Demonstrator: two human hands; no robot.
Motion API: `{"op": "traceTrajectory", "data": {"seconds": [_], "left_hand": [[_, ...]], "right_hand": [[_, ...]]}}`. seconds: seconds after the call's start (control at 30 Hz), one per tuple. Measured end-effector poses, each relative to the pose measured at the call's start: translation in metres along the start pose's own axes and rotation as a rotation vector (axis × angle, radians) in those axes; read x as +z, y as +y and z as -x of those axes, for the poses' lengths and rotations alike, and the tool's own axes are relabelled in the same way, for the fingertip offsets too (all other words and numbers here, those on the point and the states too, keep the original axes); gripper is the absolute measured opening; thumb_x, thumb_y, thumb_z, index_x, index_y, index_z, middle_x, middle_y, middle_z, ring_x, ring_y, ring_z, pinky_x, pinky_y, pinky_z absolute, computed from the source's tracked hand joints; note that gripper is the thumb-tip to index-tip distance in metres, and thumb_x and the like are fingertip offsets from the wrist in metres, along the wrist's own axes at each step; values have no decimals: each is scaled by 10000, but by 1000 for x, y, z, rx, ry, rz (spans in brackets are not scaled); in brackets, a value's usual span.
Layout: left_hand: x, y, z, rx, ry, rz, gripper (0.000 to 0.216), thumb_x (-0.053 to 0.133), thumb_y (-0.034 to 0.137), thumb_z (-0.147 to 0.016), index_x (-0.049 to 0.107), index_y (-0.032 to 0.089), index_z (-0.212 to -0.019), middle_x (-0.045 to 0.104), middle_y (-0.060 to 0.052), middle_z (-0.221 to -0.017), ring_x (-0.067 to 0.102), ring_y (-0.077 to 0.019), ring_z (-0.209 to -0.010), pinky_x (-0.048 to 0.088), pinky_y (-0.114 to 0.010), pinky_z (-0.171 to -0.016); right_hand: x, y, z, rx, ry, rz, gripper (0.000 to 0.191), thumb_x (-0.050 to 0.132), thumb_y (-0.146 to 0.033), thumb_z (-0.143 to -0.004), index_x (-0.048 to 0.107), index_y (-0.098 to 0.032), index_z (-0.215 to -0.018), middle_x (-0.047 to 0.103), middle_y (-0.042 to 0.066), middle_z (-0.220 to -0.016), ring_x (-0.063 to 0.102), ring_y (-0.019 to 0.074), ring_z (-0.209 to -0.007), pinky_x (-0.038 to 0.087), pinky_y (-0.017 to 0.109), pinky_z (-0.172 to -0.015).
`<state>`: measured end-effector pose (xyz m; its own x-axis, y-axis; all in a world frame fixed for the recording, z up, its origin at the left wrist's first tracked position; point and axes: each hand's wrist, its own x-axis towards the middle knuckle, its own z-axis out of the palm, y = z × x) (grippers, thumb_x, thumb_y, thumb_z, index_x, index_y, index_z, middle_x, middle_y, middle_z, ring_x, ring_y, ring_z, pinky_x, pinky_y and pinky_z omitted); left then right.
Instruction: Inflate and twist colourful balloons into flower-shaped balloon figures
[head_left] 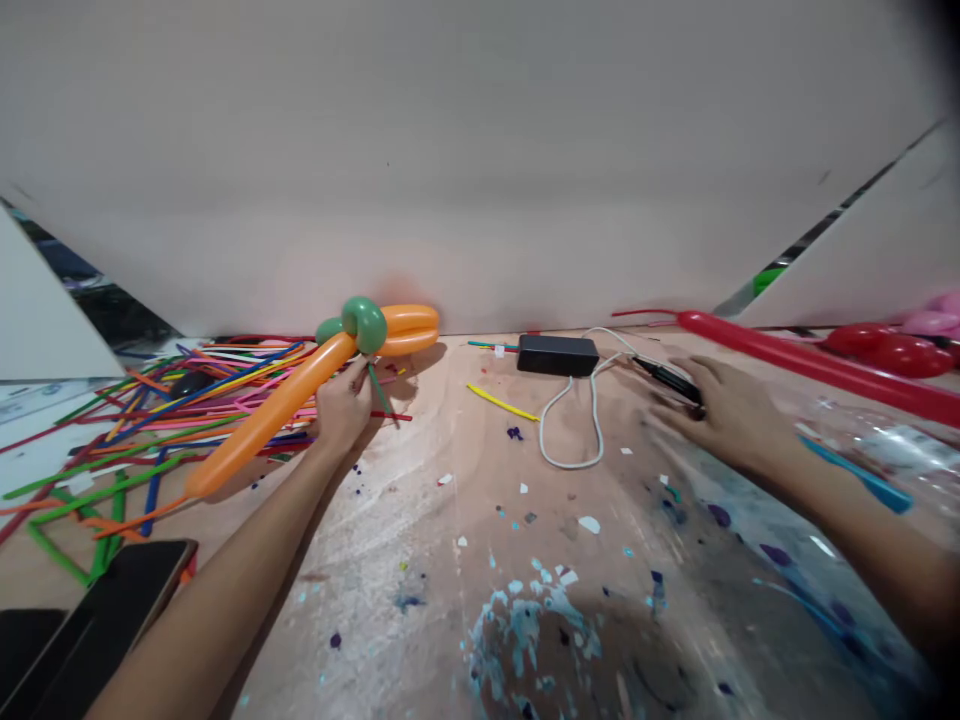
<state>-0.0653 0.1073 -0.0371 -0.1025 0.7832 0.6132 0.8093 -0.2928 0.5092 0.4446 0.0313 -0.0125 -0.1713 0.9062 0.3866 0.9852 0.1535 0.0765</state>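
My left hand is closed around a long orange twisting balloon near where it joins a small green twisted balloon and a folded orange loop. A thin green tail hangs by my fingers. My right hand lies flat with fingers spread over a black marker on the wooden table; it touches the marker without gripping it.
A heap of uninflated coloured balloons covers the left of the table. A black box with a white cable sits at the back. Long red balloon, clear plastic bag, phone, white wall behind.
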Motion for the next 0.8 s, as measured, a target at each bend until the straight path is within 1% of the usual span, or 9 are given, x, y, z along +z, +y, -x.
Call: {"op": "traceTrajectory", "data": {"seconds": [0.07, 0.13, 0.27, 0.3, 0.37, 0.43, 0.53, 0.7, 0.8], "left_hand": [[1, -1, 1, -16, -8, -10, 403, 478, 289, -890, 656, 193, -1239, 748, -76, -976, 673, -191, -788, 485, -278, -794], [1, -2, 0, -34, -14, -4, 415, 464, 285, -893, 641, 195, -1258, 749, -79, -966, 677, -191, -781, 491, -279, -793], [2, -3, 0, -50, -36, -11, 418, 456, 292, -892, 643, 196, -1253, 749, -81, -967, 683, -196, -797, 496, -286, -813], [2, -3, 0, -53, -40, -20, 418, 452, 295, -893, 647, 196, -1250, 750, -79, -962, 683, -197, -800, 496, -287, -814], [2, -4, 1, -57, -38, -45, 418, 450, 300, -893, 653, 195, -1243, 751, -74, -941, 677, -196, -789, 495, -288, -807], [2, -5, 1, -57, -27, -63, 414, 456, 299, -886, 664, 193, -1229, 750, -69, -938, 664, -188, -762, 495, -284, -796], [0, -7, 2, -62, -28, -49, 409, 459, 308, -888, 674, 188, -1214, 747, -65, -944, 641, -171, -710, 493, -269, -763], [1, -8, 1, -43, -42, -49, 408, 446, 307, -900, 673, 189, -1217, 744, -64, -879, 625, -171, -676, 482, -270, -734], [2, -7, 0, -36, -59, -72, 404, 455, 295, -888, 675, 199, -1213, 743, -68, -892, 628, -178, -688, 480, -279, -741]], "right_hand": [[5, -39, -14, -213, -46, -14, 938, 548, -716, -756, 366, -120, -1459, 348, 244, -1496, 342, 383, -1377, 314, 489, -1090], [18, -74, -30, -333, -98, 45, 1019, 510, -793, -721, 350, -120, -1469, 301, 256, -1518, 281, 427, -1396, 230, 580, -1102], [46, -113, -69, -291, -14, 72, 916, 428, -760, -812, 290, -179, -1506, 179, 204, -1580, 147, 408, -1444, 146, 590, -1109], [52, -117, -79, -272, 15, 64, 869, 420, -741, -833, 295, -203, -1504, 199, 187, -1576, 161, 392, -1440, 134, 579, -1112], [59, -119, -98, -229, 58, 62, 773, 413, -705, -864, 337, -248, -1483, 330, 167, -1515, 279, 368, -1382, 138, 564, -1101], [62, -111, -112, -178, 84, 80, 677, 409, -656, -896, 397, -263, -1447, 466, 160, -1395, 403, 352, -1269, 183, 546, -1071], [68, -84, -122, -91, 98, 98, 577, 405, -568, -937, 457, -230, -1402, 556, 174, -1253, 471, 349, -1143, 276, 500, -986], [79, -10, -110, -111, 103, 108, 576, 496, -496, -929, 540, -75, -1321, 552, 261, -1231, 459, 339, -1133, 297, 413, -939], [77, 35, -99, -55, 80, 196, 538, 460, -437, -960, 526, -65, -1345, 536, 282, -1258, 462, 337, -1153, 289, 431, -897]]}}
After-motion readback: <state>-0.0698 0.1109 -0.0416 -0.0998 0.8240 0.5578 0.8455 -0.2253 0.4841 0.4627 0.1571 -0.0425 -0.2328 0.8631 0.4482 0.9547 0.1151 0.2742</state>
